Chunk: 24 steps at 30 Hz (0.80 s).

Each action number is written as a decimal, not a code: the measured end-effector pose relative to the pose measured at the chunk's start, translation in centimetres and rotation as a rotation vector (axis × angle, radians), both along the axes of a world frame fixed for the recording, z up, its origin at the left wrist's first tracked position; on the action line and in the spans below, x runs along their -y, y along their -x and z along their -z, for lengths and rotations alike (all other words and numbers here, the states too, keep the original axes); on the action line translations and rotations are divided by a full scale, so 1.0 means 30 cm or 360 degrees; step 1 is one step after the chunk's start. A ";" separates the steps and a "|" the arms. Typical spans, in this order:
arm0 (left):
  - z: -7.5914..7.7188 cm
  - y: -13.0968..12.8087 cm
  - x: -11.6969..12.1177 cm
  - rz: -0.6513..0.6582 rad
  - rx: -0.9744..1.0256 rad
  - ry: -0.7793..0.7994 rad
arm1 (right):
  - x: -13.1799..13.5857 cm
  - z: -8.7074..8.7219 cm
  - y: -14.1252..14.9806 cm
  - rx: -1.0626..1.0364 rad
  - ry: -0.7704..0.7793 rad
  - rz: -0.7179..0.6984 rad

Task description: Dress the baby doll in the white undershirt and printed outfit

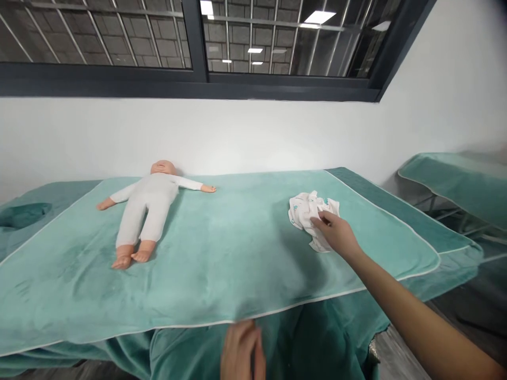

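Observation:
A crumpled white cloth with small teal prints, perhaps a baby garment, lies on the right half of the light green blanket. My right hand reaches in from the right, its thumb and fingers pinched on the near right part of this cloth. Down at the blanket's front edge, my left hand is smeared by motion, and its fingers cannot be made out well. To the left, a baby doll in a white bodysuit lies on its back, arms spread and feet toward me, apart from both hands.
Darker green covering shows under the blanket and hangs in folds at the front. A white wall with a dark-framed window stands behind. Another green-covered table is at the right, with a metal frame beneath.

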<state>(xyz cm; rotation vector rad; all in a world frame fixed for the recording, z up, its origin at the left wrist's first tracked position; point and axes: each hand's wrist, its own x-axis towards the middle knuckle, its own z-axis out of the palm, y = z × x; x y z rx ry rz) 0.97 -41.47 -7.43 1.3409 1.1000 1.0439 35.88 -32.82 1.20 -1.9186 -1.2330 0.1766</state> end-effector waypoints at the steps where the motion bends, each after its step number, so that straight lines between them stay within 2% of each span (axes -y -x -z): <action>1: -0.008 -0.063 -0.075 0.0013 -0.0005 -0.0120 | -0.017 -0.026 0.027 -0.0161 -0.0093 -0.0051; 3: -0.043 -0.193 -0.236 0.0074 -0.0113 -0.0468 | -0.047 -0.077 0.101 -0.0535 -0.0258 -0.0238; 5: -0.090 -0.302 -0.381 0.0182 -0.0031 -0.0547 | -0.069 -0.112 0.191 -0.0823 -0.0323 -0.0524; 7: -0.125 -0.370 -0.480 0.0276 0.0227 -0.0439 | -0.082 -0.115 0.276 -0.0917 -0.0250 -0.0856; 9: -0.138 -0.391 -0.529 0.0349 0.0488 -0.0268 | -0.086 -0.083 0.333 -0.0765 -0.0098 -0.1148; 10: -0.137 -0.387 -0.541 0.0361 0.0617 -0.0160 | -0.085 -0.055 0.348 -0.0645 -0.0061 -0.1214; 12: -0.127 -0.361 -0.550 0.0301 0.0896 0.0105 | -0.079 0.017 0.347 -0.0354 -0.0109 -0.1138; 14: -0.114 -0.328 -0.558 0.0157 0.1208 0.0382 | -0.067 0.093 0.317 -0.0031 -0.0199 -0.0919; 17: -0.103 -0.290 -0.577 0.0050 0.1594 0.0670 | -0.043 0.182 0.247 0.0480 -0.0159 -0.0747; 21: -0.105 -0.264 -0.594 -0.0087 0.1898 0.0884 | -0.010 0.224 0.151 0.0892 -0.0064 -0.0694; 24: -0.115 -0.254 -0.593 -0.0082 0.2032 0.0852 | 0.015 0.222 0.085 0.1004 -0.0046 -0.0679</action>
